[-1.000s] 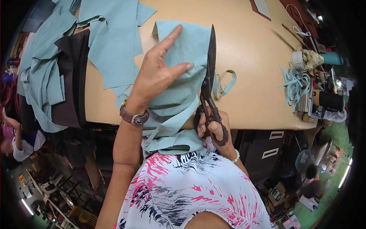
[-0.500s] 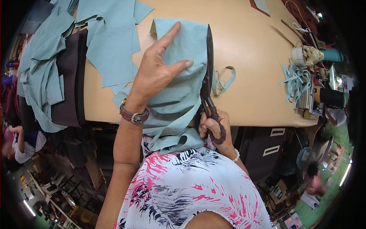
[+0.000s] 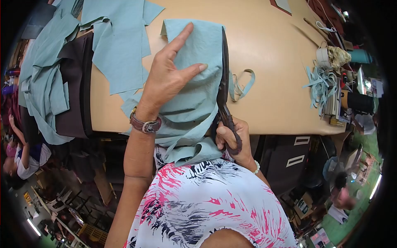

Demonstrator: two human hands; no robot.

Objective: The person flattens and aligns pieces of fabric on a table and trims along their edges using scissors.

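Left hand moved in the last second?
No, not noticeably: against the table, the left hand keeps its place; both drift slightly upward in view together.

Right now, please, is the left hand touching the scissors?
Apart. The head view shows the left hand spread over the blue-green cloth, with cloth plainly visible between it and the scissors.

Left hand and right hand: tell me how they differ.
The left hand is spread over the blue-green cloth; the right hand is curled around the handles of the scissors.
The left hand has a brown strap at its wrist; the right hand has a pale beaded bracelet.
Both hands are ungloved.
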